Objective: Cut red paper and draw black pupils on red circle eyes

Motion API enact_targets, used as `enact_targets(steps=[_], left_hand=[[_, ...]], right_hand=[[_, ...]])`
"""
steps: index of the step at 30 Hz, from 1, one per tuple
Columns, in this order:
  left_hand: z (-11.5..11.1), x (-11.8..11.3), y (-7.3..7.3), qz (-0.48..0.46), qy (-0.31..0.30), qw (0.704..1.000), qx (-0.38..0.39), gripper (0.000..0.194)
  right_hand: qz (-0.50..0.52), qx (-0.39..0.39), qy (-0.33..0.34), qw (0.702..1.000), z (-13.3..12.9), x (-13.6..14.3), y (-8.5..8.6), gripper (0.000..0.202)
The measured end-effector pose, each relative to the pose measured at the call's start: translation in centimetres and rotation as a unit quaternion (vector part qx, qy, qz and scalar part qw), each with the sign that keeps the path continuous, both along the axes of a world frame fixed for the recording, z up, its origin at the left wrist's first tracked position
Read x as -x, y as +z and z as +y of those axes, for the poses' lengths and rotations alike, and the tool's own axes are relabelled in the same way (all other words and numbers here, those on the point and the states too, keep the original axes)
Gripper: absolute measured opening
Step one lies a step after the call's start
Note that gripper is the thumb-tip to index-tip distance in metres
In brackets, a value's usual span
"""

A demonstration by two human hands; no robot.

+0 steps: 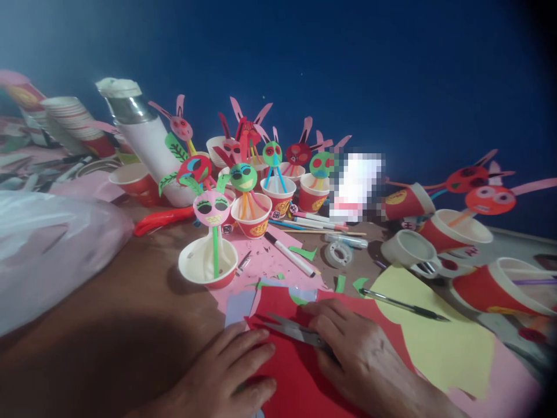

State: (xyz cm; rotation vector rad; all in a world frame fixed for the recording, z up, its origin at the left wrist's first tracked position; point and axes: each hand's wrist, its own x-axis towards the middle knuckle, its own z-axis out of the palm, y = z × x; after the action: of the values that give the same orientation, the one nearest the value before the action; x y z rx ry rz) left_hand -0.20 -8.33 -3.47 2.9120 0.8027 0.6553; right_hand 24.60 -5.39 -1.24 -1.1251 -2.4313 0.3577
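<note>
- Beyond the red paper [295, 377], a pink-faced figure [208, 213] stands in a paper cup [191, 266]; farther cups [245, 229] hold similar figures.
- Their gold emblems [260, 230] are too small to read.
- Over the red paper, your right hand's [365, 348] fingers curl round scissors [296, 332], blades parted; your left hand's [217, 366] lie spread at its left edge, gripping nothing.
</note>
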Motion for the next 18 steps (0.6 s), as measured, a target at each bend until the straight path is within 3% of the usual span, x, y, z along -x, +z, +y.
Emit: enact_targets(steps=[6, 12, 18], left_hand=[[-0.2, 0.0, 0.3, 0.009, 0.016, 0.999, 0.036, 0.027], [-0.4, -0.3, 0.9, 0.005, 0.012, 0.998, 0.066, 0.026], [0.6, 2.2, 4.0, -0.067, -0.003, 0.995, 0.072, 0.024]], right_hand=[[-0.042, -0.065, 0.033, 0.996, -0.1, -0.2, -0.8, 0.024], [-0.073, -0.079, 0.046, 0.993, -0.3, -0.6, -1.5, 0.025], [-0.081, -0.091, 0.033, 0.992, -0.4, -0.4, -2.1, 0.028]])
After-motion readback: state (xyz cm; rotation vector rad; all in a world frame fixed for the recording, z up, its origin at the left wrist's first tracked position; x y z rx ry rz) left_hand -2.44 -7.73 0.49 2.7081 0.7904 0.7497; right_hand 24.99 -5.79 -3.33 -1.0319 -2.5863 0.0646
